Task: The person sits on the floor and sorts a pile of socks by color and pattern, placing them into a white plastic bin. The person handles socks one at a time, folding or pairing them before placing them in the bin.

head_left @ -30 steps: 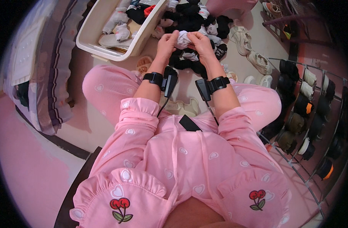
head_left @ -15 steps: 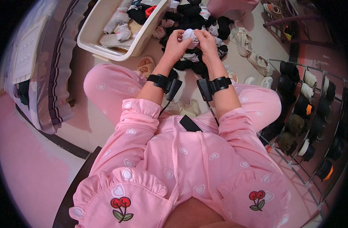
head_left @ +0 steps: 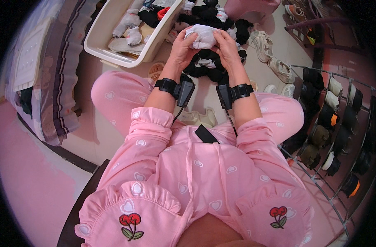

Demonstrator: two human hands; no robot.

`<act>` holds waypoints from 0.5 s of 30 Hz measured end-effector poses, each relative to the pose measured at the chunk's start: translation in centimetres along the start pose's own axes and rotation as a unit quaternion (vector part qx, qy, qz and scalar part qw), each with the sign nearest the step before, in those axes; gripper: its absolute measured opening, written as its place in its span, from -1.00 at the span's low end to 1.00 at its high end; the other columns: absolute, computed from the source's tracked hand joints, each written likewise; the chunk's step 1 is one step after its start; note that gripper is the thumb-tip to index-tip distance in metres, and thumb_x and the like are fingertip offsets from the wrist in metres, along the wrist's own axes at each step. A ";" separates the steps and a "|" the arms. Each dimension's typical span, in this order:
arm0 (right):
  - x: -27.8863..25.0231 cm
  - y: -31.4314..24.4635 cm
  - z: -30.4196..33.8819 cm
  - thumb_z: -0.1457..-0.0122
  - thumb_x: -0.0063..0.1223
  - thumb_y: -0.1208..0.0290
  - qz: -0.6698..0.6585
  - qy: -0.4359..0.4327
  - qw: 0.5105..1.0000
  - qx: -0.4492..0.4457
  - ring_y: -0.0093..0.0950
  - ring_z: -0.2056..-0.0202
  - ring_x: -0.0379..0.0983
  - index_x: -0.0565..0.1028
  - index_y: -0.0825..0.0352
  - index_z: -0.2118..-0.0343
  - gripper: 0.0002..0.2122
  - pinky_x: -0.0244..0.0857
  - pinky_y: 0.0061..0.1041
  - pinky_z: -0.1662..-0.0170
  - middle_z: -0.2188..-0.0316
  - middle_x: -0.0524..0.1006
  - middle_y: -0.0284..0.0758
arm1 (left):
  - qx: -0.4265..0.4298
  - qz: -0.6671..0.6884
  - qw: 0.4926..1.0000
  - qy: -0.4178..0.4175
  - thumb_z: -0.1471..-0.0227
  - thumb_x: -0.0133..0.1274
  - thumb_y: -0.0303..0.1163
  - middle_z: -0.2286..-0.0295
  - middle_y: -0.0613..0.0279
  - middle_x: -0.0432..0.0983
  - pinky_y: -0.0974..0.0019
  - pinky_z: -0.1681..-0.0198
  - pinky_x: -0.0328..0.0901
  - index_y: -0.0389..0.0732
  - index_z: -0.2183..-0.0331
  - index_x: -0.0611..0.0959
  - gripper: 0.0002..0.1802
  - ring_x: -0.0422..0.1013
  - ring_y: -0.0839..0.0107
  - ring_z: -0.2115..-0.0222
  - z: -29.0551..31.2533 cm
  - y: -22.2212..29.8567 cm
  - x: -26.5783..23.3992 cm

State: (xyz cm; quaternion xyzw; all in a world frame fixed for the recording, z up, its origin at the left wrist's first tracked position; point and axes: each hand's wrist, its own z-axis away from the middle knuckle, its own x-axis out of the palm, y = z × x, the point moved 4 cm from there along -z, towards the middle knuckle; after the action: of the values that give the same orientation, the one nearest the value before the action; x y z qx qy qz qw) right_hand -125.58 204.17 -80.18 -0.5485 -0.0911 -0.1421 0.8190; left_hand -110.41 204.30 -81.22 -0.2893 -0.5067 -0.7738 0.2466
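A white sock, bunched into a rounded bundle, is held up between my two hands. My left hand grips its left side with the thumb on top. My right hand holds the right side, its thumb also over the fabric. Below and beyond the hands lies a pile of socks, mostly black socks with some white ones among them. Left of my hands stands a cream plastic bin with a rolled white sock, dark socks and a pale insole inside.
A pink stool stands behind the pile. Pale sneakers are on the floor to the right, near a metal shoe rack full of shoes. On the left is a curtained cabinet. A slipper lies by my left knee.
The white sock has gone from a small gathered bunch to a larger, rounder bundle. My hands have moved apart, and both thumbs now lie across it.
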 end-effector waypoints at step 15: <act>4.3 -0.9 -0.5 -0.27 -0.14 0.15 0.163 -0.039 0.978 -0.127 -0.63 0.24 0.40 0.48 0.31 0.11 -0.66 0.28 -0.62 0.19 0.21 0.50 -0.36 | 0.031 -0.080 0.991 0.101 0.01 0.11 -0.38 0.39 0.27 0.54 0.42 0.57 0.37 -0.18 0.18 0.53 -0.71 0.50 0.44 0.49 -0.2 4.0 -2.0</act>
State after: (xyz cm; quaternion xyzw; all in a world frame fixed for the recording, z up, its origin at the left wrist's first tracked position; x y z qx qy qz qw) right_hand -121.83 202.78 -78.26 -0.6604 -0.0138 0.0043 0.7508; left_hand -106.37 202.84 -80.09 -0.1599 -0.5244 -0.8004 0.2426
